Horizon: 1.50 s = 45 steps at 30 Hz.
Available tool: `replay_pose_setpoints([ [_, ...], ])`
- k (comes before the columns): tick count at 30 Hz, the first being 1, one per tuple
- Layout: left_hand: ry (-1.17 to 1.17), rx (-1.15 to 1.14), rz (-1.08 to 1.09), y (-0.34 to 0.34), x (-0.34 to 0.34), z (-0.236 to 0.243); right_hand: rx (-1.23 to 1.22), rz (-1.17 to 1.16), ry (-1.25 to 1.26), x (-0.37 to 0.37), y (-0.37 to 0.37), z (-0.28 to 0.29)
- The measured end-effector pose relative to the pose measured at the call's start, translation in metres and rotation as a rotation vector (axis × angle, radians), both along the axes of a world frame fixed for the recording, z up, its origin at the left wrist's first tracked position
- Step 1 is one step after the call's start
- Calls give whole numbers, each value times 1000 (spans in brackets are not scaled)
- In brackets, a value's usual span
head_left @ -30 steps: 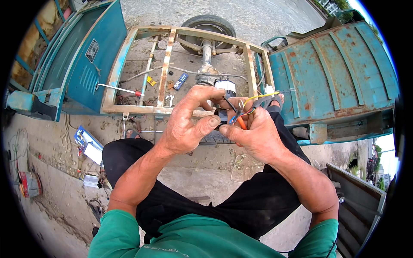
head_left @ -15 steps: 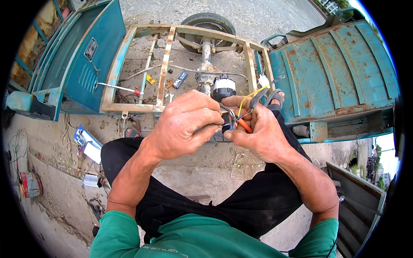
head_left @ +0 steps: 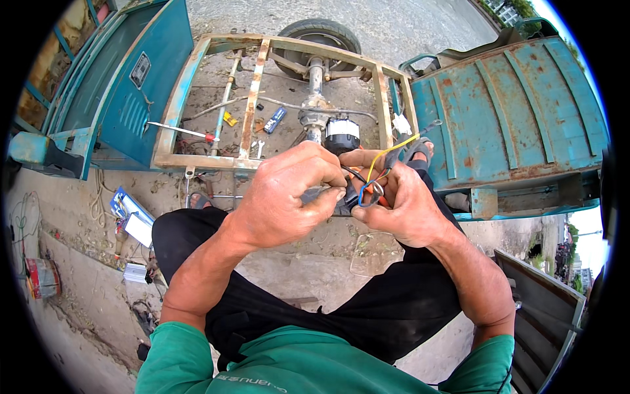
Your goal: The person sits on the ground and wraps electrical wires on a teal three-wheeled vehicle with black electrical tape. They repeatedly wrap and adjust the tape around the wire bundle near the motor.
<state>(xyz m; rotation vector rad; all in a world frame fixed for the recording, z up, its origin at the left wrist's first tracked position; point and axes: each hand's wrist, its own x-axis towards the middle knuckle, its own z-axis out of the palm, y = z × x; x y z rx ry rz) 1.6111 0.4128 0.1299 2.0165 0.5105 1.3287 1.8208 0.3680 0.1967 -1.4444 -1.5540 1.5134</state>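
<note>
My right hand [head_left: 412,209] is closed around a bundle of coloured wires. A yellow wire [head_left: 379,157] curves up out of it, a blue wire [head_left: 361,192] loops by the thumb, and an orange piece [head_left: 373,188] shows among the fingers. A black wire [head_left: 355,173] spans the gap toward my left hand [head_left: 292,192]. Thumb and forefinger of that hand are pinched together; what lies between them is too small to make out. Just beyond both hands, a round black motor [head_left: 342,136] with a white label sits beside the axle [head_left: 315,105].
A rusty teal frame [head_left: 254,98] surrounds the axle, with a wheel [head_left: 318,36] behind. Inside lie a blue box [head_left: 275,120], a yellow item [head_left: 230,119] and a wrench [head_left: 260,148]. A screwdriver [head_left: 180,131] rests across the frame. Teal panels stand left [head_left: 125,105] and right [head_left: 512,105].
The wires in my right hand have shifted, and the blue loop now shows more plainly. My left fingertips have moved slightly right, still pinched.
</note>
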Motion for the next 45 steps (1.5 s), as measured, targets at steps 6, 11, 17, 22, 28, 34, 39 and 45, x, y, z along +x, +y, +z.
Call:
replay_pose_setpoints([
  [6,54,-277,-96,-9,-7,9,26,22,54,3,1,3],
  [11,18,-429,-123,-14,1,8,39,15,95,1,2,0],
  [17,-71,-444,-167,-15,4,3,12,25,116,4,1,-3],
  [22,-167,-466,-234,-14,6,-3,8,38,104,4,-1,1],
  [28,-145,-467,-224,-12,7,-6,-10,28,115,4,-2,6],
  [34,-27,-518,-230,-13,3,0,-5,24,91,4,0,2],
  [39,-109,-525,-265,-14,8,-3,-2,19,82,6,-1,1],
  [45,-109,-509,-219,-15,9,-7,14,9,74,3,-2,-1],
])
